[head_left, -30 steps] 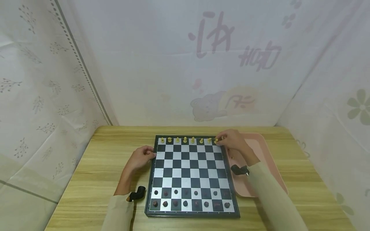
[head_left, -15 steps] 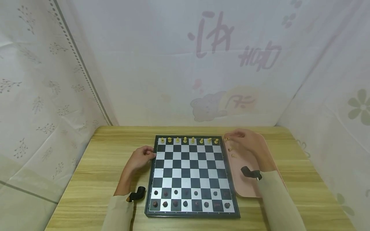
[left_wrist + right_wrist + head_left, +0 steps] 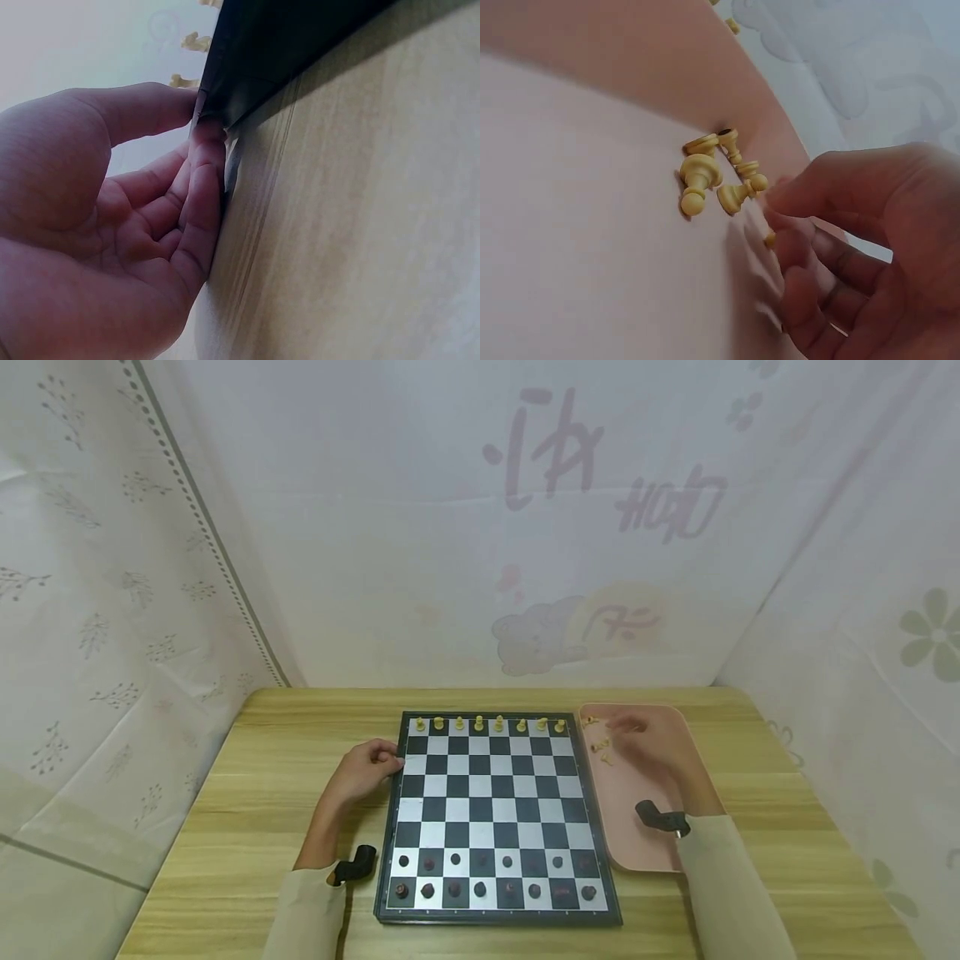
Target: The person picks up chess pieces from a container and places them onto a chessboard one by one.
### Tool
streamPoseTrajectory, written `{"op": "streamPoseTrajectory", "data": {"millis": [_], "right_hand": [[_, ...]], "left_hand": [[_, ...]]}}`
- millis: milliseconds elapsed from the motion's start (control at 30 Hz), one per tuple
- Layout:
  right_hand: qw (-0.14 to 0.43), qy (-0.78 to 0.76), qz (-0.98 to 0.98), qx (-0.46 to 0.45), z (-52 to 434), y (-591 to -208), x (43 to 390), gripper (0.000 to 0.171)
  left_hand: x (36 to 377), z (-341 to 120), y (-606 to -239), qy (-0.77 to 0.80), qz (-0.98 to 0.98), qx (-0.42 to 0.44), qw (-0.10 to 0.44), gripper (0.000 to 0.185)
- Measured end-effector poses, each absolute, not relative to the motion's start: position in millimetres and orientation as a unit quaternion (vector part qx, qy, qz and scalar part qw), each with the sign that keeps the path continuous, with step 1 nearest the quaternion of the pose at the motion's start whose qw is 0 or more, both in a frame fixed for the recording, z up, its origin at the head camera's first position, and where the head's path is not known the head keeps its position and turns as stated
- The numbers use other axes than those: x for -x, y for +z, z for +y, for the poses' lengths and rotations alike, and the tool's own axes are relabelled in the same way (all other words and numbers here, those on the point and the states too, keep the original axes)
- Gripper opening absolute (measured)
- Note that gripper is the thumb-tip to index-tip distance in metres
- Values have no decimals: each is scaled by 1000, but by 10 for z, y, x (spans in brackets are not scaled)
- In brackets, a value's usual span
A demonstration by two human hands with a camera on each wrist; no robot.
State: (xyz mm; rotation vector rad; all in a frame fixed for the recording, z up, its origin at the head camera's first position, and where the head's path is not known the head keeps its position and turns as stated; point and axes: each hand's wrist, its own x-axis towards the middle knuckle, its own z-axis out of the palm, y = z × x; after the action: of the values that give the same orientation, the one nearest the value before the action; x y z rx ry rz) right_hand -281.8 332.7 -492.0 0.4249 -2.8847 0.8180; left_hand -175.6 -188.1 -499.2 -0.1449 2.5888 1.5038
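A black-and-white chessboard point(image 3: 480, 787) lies on the table with yellow pieces along its far row and dark pieces on its two near rows. My left hand point(image 3: 367, 768) holds the board's left edge; in the left wrist view the thumb point(image 3: 154, 112) is at the top edge and the fingers are curled against the side. My right hand point(image 3: 652, 745) is over the pink tray point(image 3: 637, 839), fingers loosely bent. In the right wrist view several yellow pawns point(image 3: 699, 176) lie on the tray, one pawn point(image 3: 742, 193) right by the thumb tip. Another yellow piece point(image 3: 770, 239) is partly hidden behind the fingers.
The wooden table point(image 3: 285, 735) extends on both sides of the board and tray. The tray stands right beside the board's right edge. A patterned white curtain point(image 3: 420, 568) hangs behind the table and at both sides.
My right hand has let go of the yellow piece at the board's far right corner and moved right, over the tray. My left hand has stayed at the board's edge.
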Motion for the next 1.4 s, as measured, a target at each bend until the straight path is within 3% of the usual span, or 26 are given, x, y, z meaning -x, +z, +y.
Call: {"op": "streamPoseTrajectory", "data": {"millis": [367,967,1200,1400], "right_hand": [[70,228,-959,-152,3270,-4968,2812,16],[34,263,-956,-127,3264,-5005,2811,12],[-32,311,-940,-138,3234,-4991,2783,9],[-23,300,-944,-137,3216,-4982,2754,6]], "left_hand": [[1774,-1882,-5004,492,866,51,74,32],[1761,-1886,-4998,496,863,49,78,33],[1770,-1875,-5010,498,863,52,73,30],[1769,-1871,-5016,498,862,58,73,28]]}}
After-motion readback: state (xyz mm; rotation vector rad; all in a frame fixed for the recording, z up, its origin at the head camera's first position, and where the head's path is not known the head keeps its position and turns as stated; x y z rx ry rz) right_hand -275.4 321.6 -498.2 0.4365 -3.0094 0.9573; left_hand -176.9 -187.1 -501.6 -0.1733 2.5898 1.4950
